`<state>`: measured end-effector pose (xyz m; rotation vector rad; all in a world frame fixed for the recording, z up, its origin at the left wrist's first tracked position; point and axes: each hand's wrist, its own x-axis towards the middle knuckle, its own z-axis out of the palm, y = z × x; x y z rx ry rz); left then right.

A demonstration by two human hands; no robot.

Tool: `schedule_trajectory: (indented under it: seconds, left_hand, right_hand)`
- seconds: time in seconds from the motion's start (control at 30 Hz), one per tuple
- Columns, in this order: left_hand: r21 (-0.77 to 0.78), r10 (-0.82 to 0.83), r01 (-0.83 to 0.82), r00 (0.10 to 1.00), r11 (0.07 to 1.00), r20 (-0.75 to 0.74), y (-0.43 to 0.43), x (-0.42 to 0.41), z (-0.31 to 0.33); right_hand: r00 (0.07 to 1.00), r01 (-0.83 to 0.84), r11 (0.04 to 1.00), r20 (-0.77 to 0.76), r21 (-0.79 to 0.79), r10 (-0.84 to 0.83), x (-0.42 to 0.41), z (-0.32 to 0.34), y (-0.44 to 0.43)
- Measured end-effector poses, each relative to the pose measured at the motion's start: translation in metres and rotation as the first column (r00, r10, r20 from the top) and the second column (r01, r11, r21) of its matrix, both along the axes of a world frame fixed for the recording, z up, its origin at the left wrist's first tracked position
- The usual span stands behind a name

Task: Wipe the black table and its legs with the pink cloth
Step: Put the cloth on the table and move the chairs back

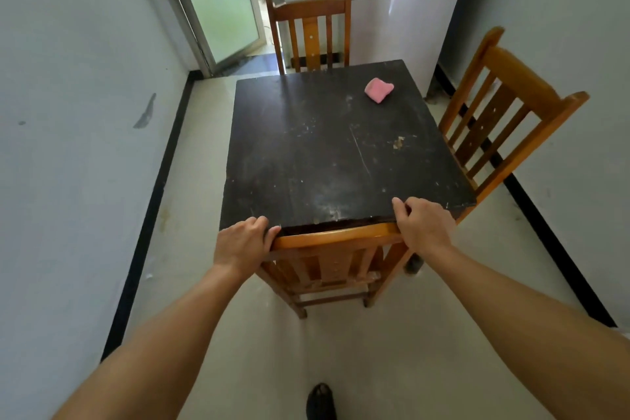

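Observation:
The black table stands in the middle of the room, its top scratched and dusty. A folded pink cloth lies on the far right part of the top, untouched. A wooden chair is pushed under the near edge. My left hand grips the left end of the chair's top rail. My right hand grips the right end, with its fingers resting against the table's near edge. The table's legs are hidden, apart from one dark foot below the near right corner.
A second wooden chair stands at the far side and a third at the right side. A white fridge is behind, a glass door at the far left. Walls run close on both sides. My shoe is on the pale floor.

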<state>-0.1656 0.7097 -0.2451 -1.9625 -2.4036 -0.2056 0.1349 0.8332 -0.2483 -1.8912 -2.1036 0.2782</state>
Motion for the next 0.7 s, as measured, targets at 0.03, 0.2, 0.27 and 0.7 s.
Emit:
schedule_trajectory:
  seconds: [0.03,0.2,0.27,0.7]
  left_hand:
    - [-0.016,-0.007,0.007,1.0,1.0,-0.016,0.007,-0.009,0.001]
    - [-0.21,-0.104,0.08,0.989,0.974,-0.103,0.037,-0.033,0.015]
    - [-0.309,-0.184,0.132,0.972,0.942,-0.146,0.042,-0.035,0.018]
    - [-0.491,-0.262,0.231,0.965,0.84,0.006,0.052,-0.005,0.027]
  right_hand:
    - [1.0,0.004,1.0,0.017,-0.022,-0.004,-0.008,0.001,0.005]
    - [0.987,-0.07,0.966,0.123,-0.251,0.104,-0.028,0.019,0.028]
    - [0.942,-0.143,0.91,0.23,-0.389,0.246,-0.032,0.032,0.035]
    - [0.745,-0.423,0.718,0.239,-0.553,0.623,-0.066,0.037,0.025]
